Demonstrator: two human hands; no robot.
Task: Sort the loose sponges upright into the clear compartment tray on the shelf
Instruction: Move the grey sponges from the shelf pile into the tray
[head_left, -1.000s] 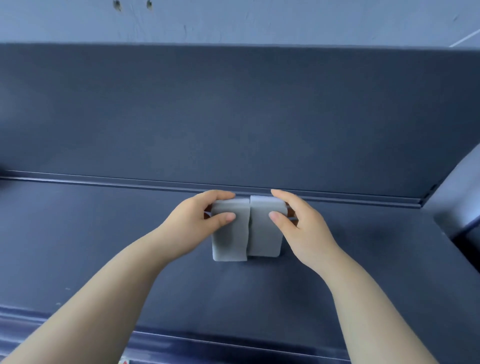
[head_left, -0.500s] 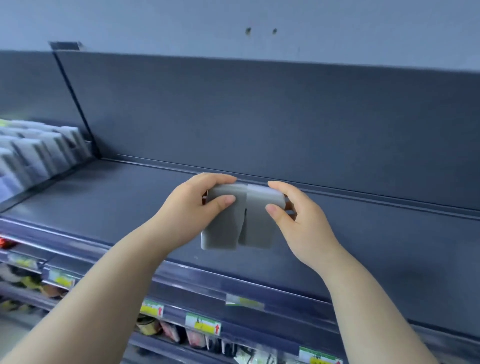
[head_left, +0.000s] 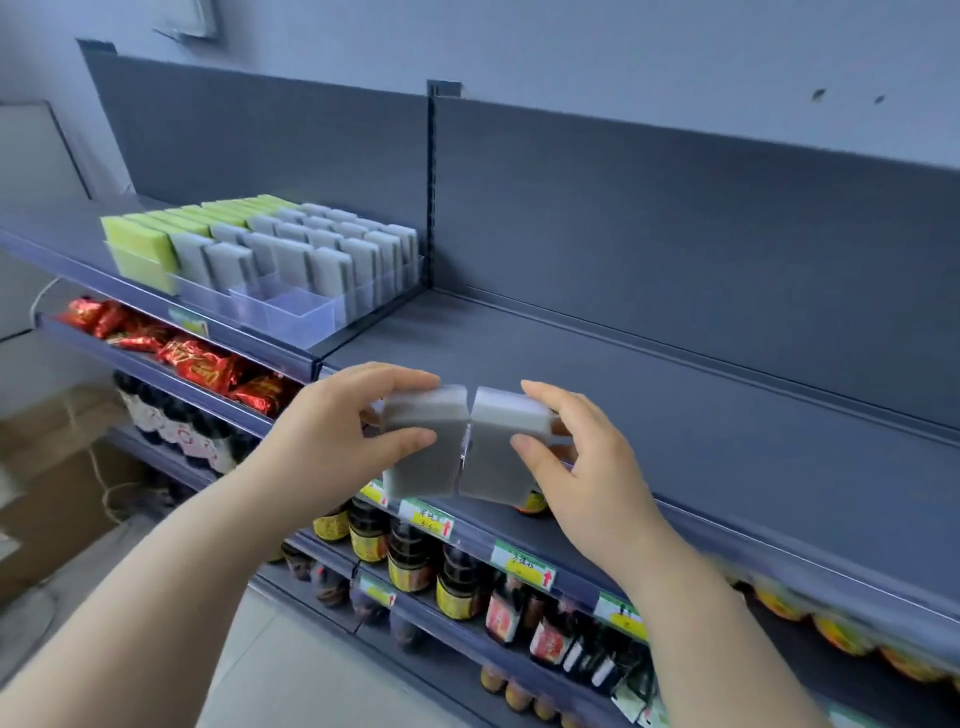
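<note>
The left sponge (head_left: 423, 441) and the right sponge (head_left: 501, 452), both grey blocks, are hanging in the air side by side, their inner edges touching, just in front of the lip of the shelf (head_left: 623, 374); neither is resting on anything. The left hand (head_left: 332, 436) is clamping the left sponge, thumb lying across its front face and fingers curling over its top; the right hand (head_left: 576, 467) is gripping the right sponge the same way, mirrored.

The clear compartment tray (head_left: 332, 312) is sitting up and to the left on the neighbouring shelf section, well apart from both hands; rows of stored grey sponges (head_left: 311, 254) are standing upright in it, with green sponges (head_left: 145, 249) filling its left side; the compartments at its front right corner appear to be lying open and unfilled.

The step in hand seems to be the carry, with the pair lifted and heading for the tray; the next move is calling for a swing left and upward, then parting the two blocks so each is dropping on edge into its own free slot, without knocking the standing rows.

Below, red packets (head_left: 197, 364), dark bottles (head_left: 415, 556) and price labels (head_left: 524, 561) are lining the lower shelves.
</note>
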